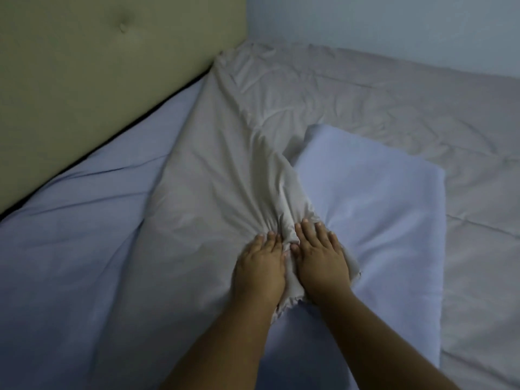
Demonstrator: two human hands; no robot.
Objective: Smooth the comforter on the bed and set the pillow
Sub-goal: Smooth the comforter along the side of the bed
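Note:
A beige comforter covers the right and far side of the bed; one corner is drawn toward me in a long gathered strip. A lavender pillow lies on the comforter at the right. My left hand and my right hand rest palm down, side by side, on the bunched corner. Their fingers are stretched out flat. A raised fold of cloth stands between the two thumbs, and creases fan out from the hands. My right hand lies at the pillow's left edge.
A lavender sheet is bare on the left part of the bed. An olive padded headboard runs along the upper left. A pale blue wall borders the far side.

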